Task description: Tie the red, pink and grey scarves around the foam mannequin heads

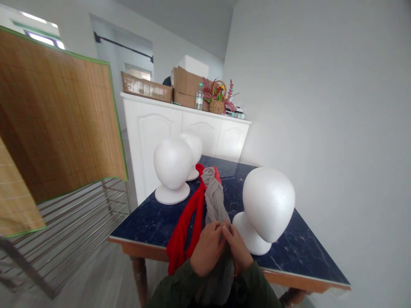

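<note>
A long grey scarf (214,194) runs along the table toward me and hangs down over the front edge. My left hand (208,248) and my right hand (236,246) meet on it near that edge, fingers bent and fingertips together, both closed on the grey cloth. Beside it on the left lies a red scarf (184,226), one end drooping off the table. A white foam head (269,203) stands just right of my hands. Two more, a nearer foam head (172,164) and a farther foam head (192,145), stand at the left.
The dark blue marbled table (308,244) has a wooden edge. Behind it a white cabinet (160,128) bears cardboard boxes (188,87), a water bottle (199,97) and a flower basket (217,105). Left are a metal rack (80,209) and a bamboo mat (61,119); a wall is right.
</note>
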`<move>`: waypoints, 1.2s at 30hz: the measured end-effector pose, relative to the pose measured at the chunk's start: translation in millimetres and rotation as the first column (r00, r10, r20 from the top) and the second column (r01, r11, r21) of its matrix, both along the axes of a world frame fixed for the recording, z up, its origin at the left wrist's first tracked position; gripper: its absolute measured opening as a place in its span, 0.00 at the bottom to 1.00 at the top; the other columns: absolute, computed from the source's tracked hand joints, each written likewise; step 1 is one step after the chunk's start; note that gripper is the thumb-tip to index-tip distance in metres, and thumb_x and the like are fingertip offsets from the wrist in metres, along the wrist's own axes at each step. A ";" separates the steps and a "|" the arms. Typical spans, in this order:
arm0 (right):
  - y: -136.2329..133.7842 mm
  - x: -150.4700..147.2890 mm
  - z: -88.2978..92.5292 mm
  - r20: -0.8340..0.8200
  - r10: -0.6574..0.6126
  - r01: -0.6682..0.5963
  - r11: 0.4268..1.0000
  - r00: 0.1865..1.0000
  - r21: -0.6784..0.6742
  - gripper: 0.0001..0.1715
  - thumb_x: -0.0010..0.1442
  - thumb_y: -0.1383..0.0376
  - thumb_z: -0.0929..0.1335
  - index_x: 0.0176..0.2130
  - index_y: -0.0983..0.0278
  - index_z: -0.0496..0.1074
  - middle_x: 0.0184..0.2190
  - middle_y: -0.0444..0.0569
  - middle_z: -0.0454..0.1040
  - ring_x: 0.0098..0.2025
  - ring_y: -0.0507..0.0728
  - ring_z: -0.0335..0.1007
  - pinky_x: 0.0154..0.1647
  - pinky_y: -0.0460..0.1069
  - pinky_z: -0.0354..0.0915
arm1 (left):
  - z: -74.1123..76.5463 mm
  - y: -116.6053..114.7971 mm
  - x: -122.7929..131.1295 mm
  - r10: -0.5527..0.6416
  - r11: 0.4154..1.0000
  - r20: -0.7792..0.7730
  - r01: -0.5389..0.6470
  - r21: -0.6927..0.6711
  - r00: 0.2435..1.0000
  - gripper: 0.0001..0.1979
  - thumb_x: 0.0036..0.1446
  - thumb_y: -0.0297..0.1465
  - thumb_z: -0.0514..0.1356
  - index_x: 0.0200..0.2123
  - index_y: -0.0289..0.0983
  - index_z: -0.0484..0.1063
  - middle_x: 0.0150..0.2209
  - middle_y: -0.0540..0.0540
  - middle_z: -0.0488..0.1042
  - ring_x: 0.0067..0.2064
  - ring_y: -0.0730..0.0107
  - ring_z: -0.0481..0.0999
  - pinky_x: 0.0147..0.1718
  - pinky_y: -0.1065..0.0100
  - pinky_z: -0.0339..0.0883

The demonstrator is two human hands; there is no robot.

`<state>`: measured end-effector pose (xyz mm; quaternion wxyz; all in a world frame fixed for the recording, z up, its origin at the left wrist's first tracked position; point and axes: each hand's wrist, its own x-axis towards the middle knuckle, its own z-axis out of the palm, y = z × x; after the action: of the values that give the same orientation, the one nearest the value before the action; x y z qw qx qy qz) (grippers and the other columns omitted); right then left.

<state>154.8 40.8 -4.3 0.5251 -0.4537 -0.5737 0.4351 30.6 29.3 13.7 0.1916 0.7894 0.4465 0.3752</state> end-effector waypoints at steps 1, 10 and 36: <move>0.2 0.2 1.6 -0.035 0.055 -0.056 0.997 0.998 -0.044 0.25 0.55 0.49 0.63 0.42 0.66 0.71 0.35 0.52 0.76 0.44 0.59 0.71 0.45 0.54 0.65 | -0.1 -0.4 3.2 -0.077 0.997 0.057 0.078 -0.012 0.995 0.21 0.61 0.33 0.44 0.57 0.41 0.59 0.49 0.42 0.68 0.52 0.62 0.66 0.53 0.56 0.59; 9.7 13.8 -7.7 -0.193 0.122 -0.184 0.920 0.974 -0.346 0.27 0.42 0.53 0.73 0.37 0.70 0.73 0.28 0.53 0.77 0.36 0.62 0.74 0.40 0.56 0.67 | -36.9 -9.8 1.6 0.057 0.955 0.565 0.120 -0.270 0.823 0.16 0.56 0.28 0.50 0.49 0.36 0.62 0.46 0.41 0.71 0.46 0.66 0.72 0.48 0.61 0.66; -108.7 73.3 43.9 -0.362 0.094 -0.191 0.951 0.928 -0.244 0.37 0.41 0.49 0.70 0.48 0.64 0.69 0.34 0.56 0.76 0.39 0.66 0.73 0.36 0.57 0.67 | 14.1 63.6 -6.5 0.121 0.986 -0.446 -0.053 0.161 0.887 0.19 0.48 0.26 0.56 0.47 0.38 0.68 0.54 0.37 0.63 0.56 0.51 0.60 0.52 0.54 0.55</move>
<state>228.1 -67.9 39.6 0.5163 -0.3954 -0.4382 0.6206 24.1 92.9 27.8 0.0075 0.8460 0.4856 0.2200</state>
